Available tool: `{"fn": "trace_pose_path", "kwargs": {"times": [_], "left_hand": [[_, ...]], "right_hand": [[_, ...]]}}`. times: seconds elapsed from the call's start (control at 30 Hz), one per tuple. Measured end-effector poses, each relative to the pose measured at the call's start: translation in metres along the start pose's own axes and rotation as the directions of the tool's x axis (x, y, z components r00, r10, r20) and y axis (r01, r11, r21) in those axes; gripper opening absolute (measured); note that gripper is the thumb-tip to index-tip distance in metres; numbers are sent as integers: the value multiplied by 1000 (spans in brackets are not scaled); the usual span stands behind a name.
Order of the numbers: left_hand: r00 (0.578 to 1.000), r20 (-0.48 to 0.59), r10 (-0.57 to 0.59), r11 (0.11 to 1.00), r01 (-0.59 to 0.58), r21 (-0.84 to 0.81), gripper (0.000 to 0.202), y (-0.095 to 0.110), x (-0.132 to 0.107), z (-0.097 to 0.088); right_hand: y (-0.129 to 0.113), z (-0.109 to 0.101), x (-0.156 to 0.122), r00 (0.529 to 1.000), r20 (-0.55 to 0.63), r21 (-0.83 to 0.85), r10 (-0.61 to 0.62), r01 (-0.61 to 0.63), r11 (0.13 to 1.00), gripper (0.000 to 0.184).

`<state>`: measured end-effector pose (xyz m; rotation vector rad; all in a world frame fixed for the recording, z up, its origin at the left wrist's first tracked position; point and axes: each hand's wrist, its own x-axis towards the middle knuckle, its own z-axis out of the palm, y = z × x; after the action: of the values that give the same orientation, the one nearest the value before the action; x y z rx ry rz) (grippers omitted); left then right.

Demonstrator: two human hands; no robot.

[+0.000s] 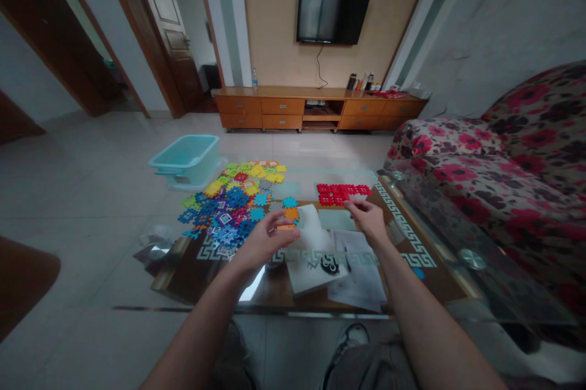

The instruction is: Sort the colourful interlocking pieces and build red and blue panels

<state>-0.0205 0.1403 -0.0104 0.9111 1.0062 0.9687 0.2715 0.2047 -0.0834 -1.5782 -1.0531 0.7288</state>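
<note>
Above the glass table point(302, 304), my left hand point(268, 237) is held with its thumb and fingers apart and nothing visible between them. It is close to an orange interlocking plastic piece point(292, 213) and the right side of a heap of mixed-colour pieces point(235, 198). My right hand point(367, 219) has its fingers pinched together at the near edge of a block of red interlocking pieces point(332, 193), laid side by side in rows. Whatever is in that pinch, if anything, is too small to make out. A light blue piece point(289, 201) lies between the heap and the red block.
White papers or boxes point(315, 277) show under the glass. A teal plastic bin point(187, 155) stands beyond the heap, at the left. A flowered sofa point(462, 152) borders the right side. Behind are a wooden TV cabinet point(281, 114) and a wall-mounted television point(333, 13).
</note>
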Motion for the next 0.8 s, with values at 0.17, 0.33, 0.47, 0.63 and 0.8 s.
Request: {"fn": "trace_pose_path", "kwargs": {"times": [0.17,0.33,0.47,0.63,0.8], "left_hand": [[999,-32,35,995,-32,92,65,1,0,1],[998,-8,64,982,-62,180,65,-1,4,2],[995,-22,93,966,-85,245,69,-3,6,1],[995,-30,94,949,-80,304,72,-3,9,1],[997,21,76,915,-78,396,73,-6,12,2]], "right_hand": [[34,-20,32,949,-313,-194,42,-107,975,53],[56,-22,47,953,-295,-414,-70,-62,908,44],[68,-20,54,960,-263,-561,-100,-67,825,46],[73,-15,59,965,-244,-699,-96,-107,707,51],[73,-11,60,966,-249,-739,-72,-141,658,50]]}}
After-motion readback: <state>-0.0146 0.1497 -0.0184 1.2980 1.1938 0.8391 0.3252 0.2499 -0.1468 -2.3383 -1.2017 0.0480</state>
